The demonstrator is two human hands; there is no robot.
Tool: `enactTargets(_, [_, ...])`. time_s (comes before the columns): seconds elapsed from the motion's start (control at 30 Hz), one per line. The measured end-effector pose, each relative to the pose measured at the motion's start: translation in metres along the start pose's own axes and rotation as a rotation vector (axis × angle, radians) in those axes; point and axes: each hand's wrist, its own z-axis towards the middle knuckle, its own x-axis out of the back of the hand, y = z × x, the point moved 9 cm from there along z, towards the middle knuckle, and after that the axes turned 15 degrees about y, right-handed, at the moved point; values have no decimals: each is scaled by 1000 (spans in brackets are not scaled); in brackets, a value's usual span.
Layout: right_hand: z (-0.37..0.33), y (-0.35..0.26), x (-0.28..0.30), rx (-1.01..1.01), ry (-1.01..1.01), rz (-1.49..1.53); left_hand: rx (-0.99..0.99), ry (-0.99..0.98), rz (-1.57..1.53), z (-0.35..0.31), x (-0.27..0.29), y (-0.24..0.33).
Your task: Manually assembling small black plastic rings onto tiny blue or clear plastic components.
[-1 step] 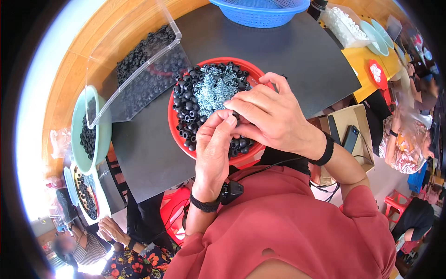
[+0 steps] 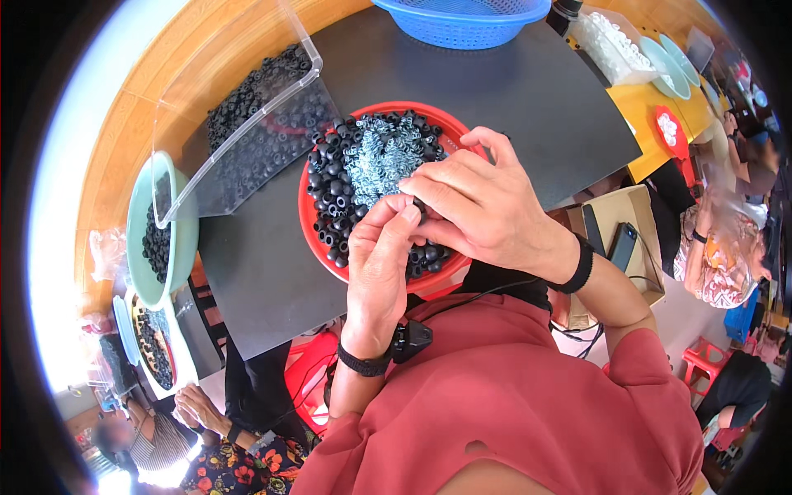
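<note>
A small round black plastic piece (image 2: 419,211) is pinched between the fingertips of both my hands, mostly covered by them. My left hand (image 2: 378,260) grips it from the near left with thumb and index finger. From the right, my right hand (image 2: 487,206) closes on the same piece, its little finger raised. Below them stands a red basin (image 2: 306,219), full of hollow, rounded black plastic pieces (image 2: 334,188). A heap of small silvery coil springs (image 2: 379,155) lies on top of these.
On the dark table (image 2: 272,280), a clear plastic bin (image 2: 247,140) of black pieces is at the far left, near a pale green bowl (image 2: 183,239). A blue basket (image 2: 462,31) sits at the back. An open cardboard box (image 2: 639,214) holds a phone at right. A co-worker's hands (image 2: 202,408) show lower left.
</note>
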Motion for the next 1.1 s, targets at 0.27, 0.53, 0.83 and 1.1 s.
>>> enactTargets(0.27, [1, -2, 2, 87, -48, -94, 11, -1, 70, 0, 1, -3])
enactTargets(0.53, [-2, -3, -1, 131, -87, -20, 18, -12, 113, 2, -1, -4])
enactTargets(0.83, [3, -3, 1, 128, -105, -8, -53, 39, 169, -2, -5, 3])
enactTargets(1.1, [8, 1, 2, 124, -192, -92, -689, 206, 818, -22, -18, 52])
